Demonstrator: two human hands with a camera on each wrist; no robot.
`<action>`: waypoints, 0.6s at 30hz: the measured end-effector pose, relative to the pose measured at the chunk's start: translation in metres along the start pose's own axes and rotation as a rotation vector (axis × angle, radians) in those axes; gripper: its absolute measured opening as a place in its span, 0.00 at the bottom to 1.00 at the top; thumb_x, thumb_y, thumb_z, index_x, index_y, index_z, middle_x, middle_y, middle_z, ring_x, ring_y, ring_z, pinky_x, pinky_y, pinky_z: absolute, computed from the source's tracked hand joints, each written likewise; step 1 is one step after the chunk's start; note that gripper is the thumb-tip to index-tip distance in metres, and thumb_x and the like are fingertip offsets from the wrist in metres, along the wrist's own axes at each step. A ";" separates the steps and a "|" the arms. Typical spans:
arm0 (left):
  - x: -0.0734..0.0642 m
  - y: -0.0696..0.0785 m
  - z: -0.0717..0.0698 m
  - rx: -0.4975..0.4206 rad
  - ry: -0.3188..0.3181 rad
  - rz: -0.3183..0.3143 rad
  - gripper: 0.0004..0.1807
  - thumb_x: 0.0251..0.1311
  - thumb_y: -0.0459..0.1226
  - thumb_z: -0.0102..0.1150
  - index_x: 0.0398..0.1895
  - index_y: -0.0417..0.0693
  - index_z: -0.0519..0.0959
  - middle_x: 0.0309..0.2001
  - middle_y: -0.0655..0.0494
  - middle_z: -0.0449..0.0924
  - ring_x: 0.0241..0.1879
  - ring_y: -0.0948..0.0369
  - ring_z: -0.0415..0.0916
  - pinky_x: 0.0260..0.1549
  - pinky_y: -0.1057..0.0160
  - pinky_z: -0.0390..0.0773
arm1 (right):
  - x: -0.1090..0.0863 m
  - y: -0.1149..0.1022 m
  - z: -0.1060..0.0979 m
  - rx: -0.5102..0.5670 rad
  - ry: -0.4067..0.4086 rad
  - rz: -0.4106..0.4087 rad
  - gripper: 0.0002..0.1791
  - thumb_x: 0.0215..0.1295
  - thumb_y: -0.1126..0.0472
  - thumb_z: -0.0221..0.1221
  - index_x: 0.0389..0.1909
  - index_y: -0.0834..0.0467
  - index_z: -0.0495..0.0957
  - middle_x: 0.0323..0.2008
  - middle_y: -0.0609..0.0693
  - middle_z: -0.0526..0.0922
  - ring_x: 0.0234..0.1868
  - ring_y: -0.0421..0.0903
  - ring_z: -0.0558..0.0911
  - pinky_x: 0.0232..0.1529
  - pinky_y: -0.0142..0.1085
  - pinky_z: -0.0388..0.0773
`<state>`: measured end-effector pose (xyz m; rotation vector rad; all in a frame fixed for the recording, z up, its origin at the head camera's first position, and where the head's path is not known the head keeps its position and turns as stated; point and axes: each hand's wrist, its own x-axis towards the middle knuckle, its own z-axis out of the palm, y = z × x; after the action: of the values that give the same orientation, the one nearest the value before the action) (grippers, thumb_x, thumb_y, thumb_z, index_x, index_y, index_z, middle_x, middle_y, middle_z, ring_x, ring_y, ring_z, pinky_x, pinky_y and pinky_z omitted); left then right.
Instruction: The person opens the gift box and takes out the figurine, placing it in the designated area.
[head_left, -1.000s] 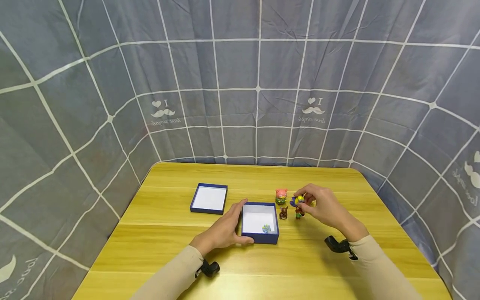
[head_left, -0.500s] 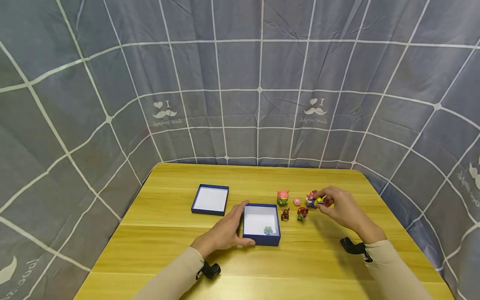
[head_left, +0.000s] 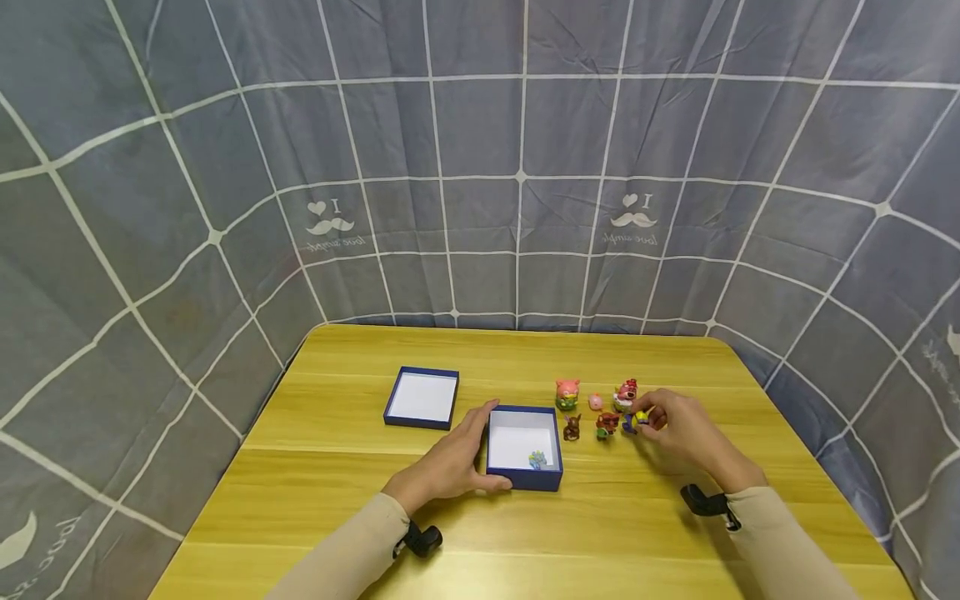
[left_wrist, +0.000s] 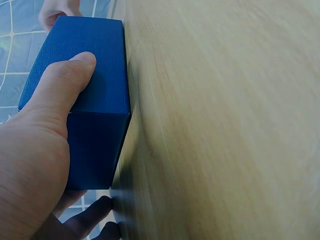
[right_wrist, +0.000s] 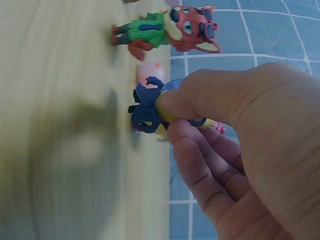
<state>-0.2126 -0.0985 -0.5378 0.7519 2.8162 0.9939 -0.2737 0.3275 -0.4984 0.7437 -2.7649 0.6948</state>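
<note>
My left hand (head_left: 450,460) grips the open blue box (head_left: 523,478) at its left side, with the thumb (left_wrist: 65,82) on the near wall. A small blue-and-yellow piece (head_left: 537,460) lies inside the box. Between thumb and fingers, my right hand (head_left: 686,433) pinches a yellow and blue toy figurine (right_wrist: 150,107), low at the table, just right of a fox figurine (head_left: 607,425) in green. Behind it stands a red and white figurine (head_left: 625,395). The fingers partly hide the yellow figurine; whether its feet touch the wood I cannot tell.
A pink-headed figurine (head_left: 567,394), a small pink round figure (head_left: 596,402) and a brown figurine (head_left: 572,427) stand right of the box. The box lid (head_left: 422,397) lies upturned at the back left of the wooden table (head_left: 315,483). A grey checked curtain (head_left: 480,217) surrounds the table.
My right hand has carried the yellow figurine rightward, then toward me, beside the fox. The red and white figurine and small pink figure have come into view. My left hand stays on the box.
</note>
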 end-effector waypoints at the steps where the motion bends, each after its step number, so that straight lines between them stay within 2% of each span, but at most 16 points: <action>1: 0.000 0.000 0.000 -0.001 -0.001 -0.001 0.73 0.66 0.61 0.86 0.98 0.47 0.45 0.93 0.35 0.58 0.87 0.37 0.70 0.85 0.36 0.75 | -0.001 0.000 0.001 0.005 -0.010 0.013 0.14 0.68 0.73 0.79 0.49 0.55 0.94 0.45 0.50 0.95 0.37 0.35 0.85 0.37 0.34 0.85; 5: 0.001 0.001 -0.001 0.001 0.002 -0.003 0.73 0.66 0.60 0.86 0.98 0.47 0.46 0.93 0.35 0.57 0.88 0.37 0.69 0.85 0.36 0.74 | -0.003 0.001 0.005 0.009 -0.032 0.035 0.14 0.70 0.73 0.76 0.50 0.54 0.94 0.45 0.49 0.94 0.37 0.36 0.84 0.37 0.35 0.84; 10: 0.001 0.002 -0.001 0.002 -0.005 -0.014 0.73 0.66 0.61 0.86 0.99 0.47 0.45 0.94 0.36 0.55 0.90 0.38 0.66 0.87 0.37 0.72 | -0.003 0.005 0.010 0.004 -0.034 0.021 0.13 0.69 0.73 0.76 0.49 0.55 0.94 0.44 0.48 0.94 0.37 0.35 0.83 0.37 0.34 0.83; 18: 0.001 0.001 0.001 -0.005 -0.004 -0.006 0.73 0.66 0.60 0.86 0.98 0.47 0.46 0.94 0.36 0.55 0.90 0.39 0.65 0.87 0.37 0.71 | -0.006 0.009 0.014 0.014 -0.031 0.000 0.13 0.68 0.72 0.78 0.49 0.56 0.93 0.49 0.54 0.94 0.38 0.37 0.85 0.37 0.34 0.83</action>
<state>-0.2129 -0.0968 -0.5377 0.7443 2.8097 0.9967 -0.2739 0.3302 -0.5155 0.7639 -2.7901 0.7096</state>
